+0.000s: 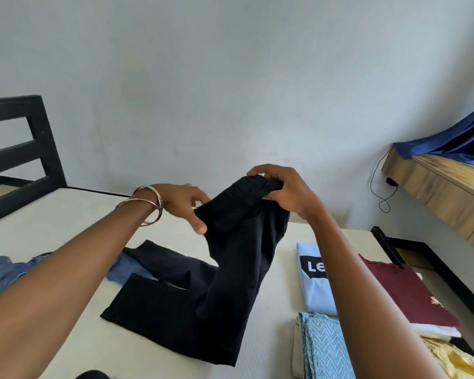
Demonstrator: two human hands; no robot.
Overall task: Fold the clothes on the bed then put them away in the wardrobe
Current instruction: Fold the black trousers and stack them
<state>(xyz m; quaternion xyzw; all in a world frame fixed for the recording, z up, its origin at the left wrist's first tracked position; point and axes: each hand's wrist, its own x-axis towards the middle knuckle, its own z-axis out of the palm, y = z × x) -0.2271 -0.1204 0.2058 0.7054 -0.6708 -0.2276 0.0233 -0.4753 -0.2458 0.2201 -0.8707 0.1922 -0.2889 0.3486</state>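
A pair of black trousers point(230, 269) is lifted at the waist above the white bed point(66, 214), its legs trailing down and lying bent on the mattress. My right hand point(285, 190) grips the bunched waistband from the right. My left hand point(186, 206), with bangles on the wrist, pinches the waist edge on the left side. A blue denim garment point(0, 272) lies unfolded at the left, partly under my left arm and under the trouser legs.
Folded clothes sit at the right of the bed: a light blue T-shirt point(315, 291), a maroon top point(402, 291), a blue zigzag-patterned piece point(323, 348) and a yellow piece point(457, 362). A black headboard point(25, 149) stands left. A wooden shelf point(443, 187) with blue cloth is at right.
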